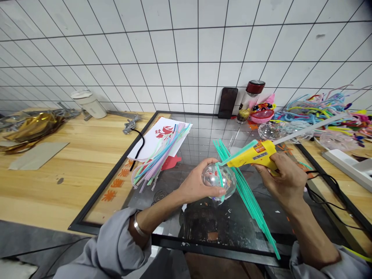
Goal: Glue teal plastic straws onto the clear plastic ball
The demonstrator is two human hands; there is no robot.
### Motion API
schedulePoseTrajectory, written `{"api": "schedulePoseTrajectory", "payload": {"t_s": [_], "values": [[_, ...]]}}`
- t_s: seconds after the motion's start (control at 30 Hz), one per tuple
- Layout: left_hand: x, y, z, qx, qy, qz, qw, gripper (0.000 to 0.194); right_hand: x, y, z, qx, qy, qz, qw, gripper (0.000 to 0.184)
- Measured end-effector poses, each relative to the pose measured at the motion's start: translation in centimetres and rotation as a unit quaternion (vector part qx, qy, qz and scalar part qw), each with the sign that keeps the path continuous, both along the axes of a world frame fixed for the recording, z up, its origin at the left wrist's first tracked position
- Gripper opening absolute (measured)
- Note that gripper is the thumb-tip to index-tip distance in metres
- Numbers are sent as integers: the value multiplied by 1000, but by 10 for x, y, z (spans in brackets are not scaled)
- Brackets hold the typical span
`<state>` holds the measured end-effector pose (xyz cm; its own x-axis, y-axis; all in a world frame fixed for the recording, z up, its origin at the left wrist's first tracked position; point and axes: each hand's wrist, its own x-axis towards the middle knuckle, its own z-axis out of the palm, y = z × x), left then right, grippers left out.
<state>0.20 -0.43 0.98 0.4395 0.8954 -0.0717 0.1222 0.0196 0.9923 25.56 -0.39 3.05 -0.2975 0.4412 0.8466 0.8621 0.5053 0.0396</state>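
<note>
The clear bowl (231, 186) sits just above the dark glass panel (200, 217), the left hand's (193, 186) grip clamped around its side, thumb pinning 1 green strip (220, 174) across it, probably so it can't slip. The right hand (286, 180) has its grip closed on a yellow glue gun (252, 157), nozzle angled at the rim, presumably for accuracy. Green straws (251, 197) lie beside the bowl, likely for easy reach; pastel strips (167, 151) rest partly on white paper (155, 130).

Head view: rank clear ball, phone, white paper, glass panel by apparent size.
Largest to smallest:
1. glass panel
2. white paper, partly covered
3. clear ball, partly behind fingers
4. phone
</note>
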Motion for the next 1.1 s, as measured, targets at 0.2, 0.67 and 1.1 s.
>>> {"api": "schedulePoseTrajectory", "payload": {"t_s": [0.2, 0.67, 1.1], "values": [[0, 0, 2, 3, 0, 1, 1000, 84, 1, 1, -2, 6, -6, -7, 1000, 15], [0, 0, 0, 0, -5, -1, 1000, 83, 1, 0, 1, 2, -13, -7, 1000, 16], [0, 0, 3, 1, 3, -2, 1000, 83, 0, -1, 1, -2, -7, -8, 1000, 16]]}}
